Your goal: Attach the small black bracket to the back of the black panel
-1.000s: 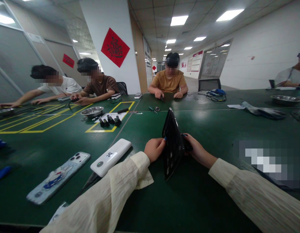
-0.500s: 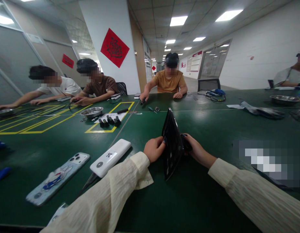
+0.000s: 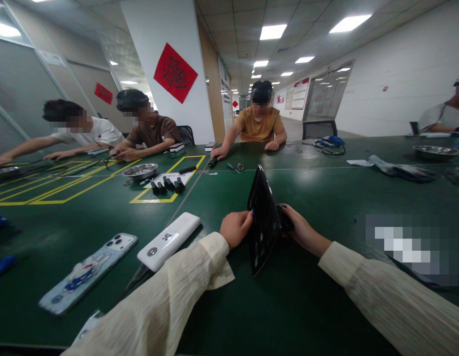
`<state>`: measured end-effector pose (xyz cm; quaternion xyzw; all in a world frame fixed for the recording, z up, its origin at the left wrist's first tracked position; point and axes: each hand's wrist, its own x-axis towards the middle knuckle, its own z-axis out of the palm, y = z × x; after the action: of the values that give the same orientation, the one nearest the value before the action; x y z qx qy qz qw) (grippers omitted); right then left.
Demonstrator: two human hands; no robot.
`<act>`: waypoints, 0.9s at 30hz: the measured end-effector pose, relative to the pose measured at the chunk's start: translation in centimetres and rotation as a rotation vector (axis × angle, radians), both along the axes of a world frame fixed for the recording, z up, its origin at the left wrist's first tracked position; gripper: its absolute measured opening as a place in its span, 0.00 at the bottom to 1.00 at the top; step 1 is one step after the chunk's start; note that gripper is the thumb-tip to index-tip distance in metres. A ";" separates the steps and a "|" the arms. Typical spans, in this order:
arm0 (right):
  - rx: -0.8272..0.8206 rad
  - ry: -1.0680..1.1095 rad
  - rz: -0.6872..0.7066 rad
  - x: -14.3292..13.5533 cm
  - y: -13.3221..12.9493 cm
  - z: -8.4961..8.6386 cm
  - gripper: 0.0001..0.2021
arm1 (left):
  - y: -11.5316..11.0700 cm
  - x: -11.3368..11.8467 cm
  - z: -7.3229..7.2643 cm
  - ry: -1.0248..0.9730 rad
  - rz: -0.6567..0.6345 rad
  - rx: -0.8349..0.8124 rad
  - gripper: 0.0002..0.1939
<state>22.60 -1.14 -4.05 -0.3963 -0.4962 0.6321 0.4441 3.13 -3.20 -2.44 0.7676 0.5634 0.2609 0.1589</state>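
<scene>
A flat black panel (image 3: 264, 227) stands on edge, tilted, over the green table (image 3: 307, 306) in front of me. My left hand (image 3: 237, 227) is closed on its left side, the thumb pressed against the surface. On the other side my right hand (image 3: 301, 228) has its fingers wrapped round a dark part at the back of the panel; this part is mostly hidden. Left of my left hand lies a white power bank (image 3: 169, 241), and beyond it a phone in a patterned case (image 3: 90, 274).
Several black cylinders (image 3: 169, 185) lie on white paper near a metal bowl (image 3: 140, 171). A screwdriver (image 3: 234, 168) lies farther ahead. Gloves (image 3: 400, 169) and another bowl (image 3: 437, 152) are at the right. Several people sit around the table.
The person opposite has drawn the hand with a dark object slightly to the left and down onto the table. My hands and the black panel have barely moved.
</scene>
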 end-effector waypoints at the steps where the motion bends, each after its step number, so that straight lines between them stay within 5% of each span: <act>1: -0.001 -0.002 0.000 0.0 0.0 0.0 0.12 | 0.1 0.0 -0.1 -0.018 0.012 -0.015 0.25; 5: -0.010 -0.005 0.005 -0.1 -0.2 0.2 0.12 | 0.5 -0.2 -0.6 -0.075 0.051 -0.102 0.27; 12: -0.011 0.001 0.003 -0.1 -0.3 0.3 0.12 | 0.2 -0.1 -0.1 -0.047 -0.015 -0.078 0.17; 20: -0.012 -0.003 -0.005 0.0 0.2 -0.2 0.11 | 0.5 0.0 -0.4 -0.103 0.033 -0.151 0.24; 27: -0.027 0.001 -0.007 -0.1 0.0 0.1 0.10 | 0.3 0.0 0.0 -0.065 0.018 -0.033 0.18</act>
<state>22.53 -1.15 -3.99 -0.4039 -0.4859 0.6373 0.4411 3.09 -2.93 -2.44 0.7508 0.5693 0.2777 0.1875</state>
